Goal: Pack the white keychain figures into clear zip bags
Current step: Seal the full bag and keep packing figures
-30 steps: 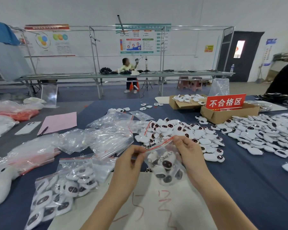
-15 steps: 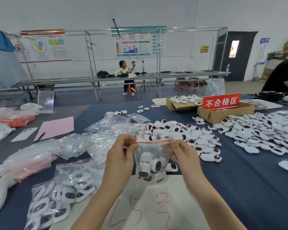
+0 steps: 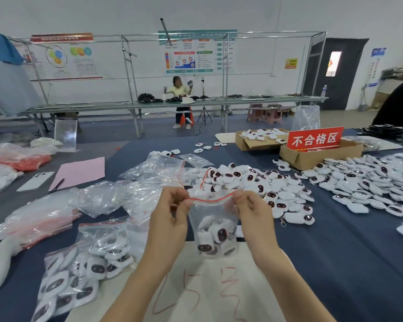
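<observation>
A clear zip bag [image 3: 213, 219] with a red seal strip hangs upright in front of me, several white keychain figures [image 3: 215, 237] with dark faces resting at its bottom. My left hand [image 3: 172, 214] pinches the bag's top left corner at the strip. My right hand [image 3: 249, 212] pinches the top right corner. A large heap of loose white figures [image 3: 251, 184] lies on the dark blue table just behind the bag. Filled bags [image 3: 84, 273] lie at my lower left.
Empty clear bags [image 3: 137, 187] are piled left of centre. More figures [image 3: 370, 180] spread to the right. Two cardboard boxes [image 3: 312, 156] with a red sign stand behind them. A white sheet [image 3: 196, 296] with red marks lies under my arms. A phone [image 3: 35, 181] and pink paper [image 3: 79, 171] lie left.
The bag swung from tilted to hanging upright, and both hands moved apart to its top corners along the red seal strip.
</observation>
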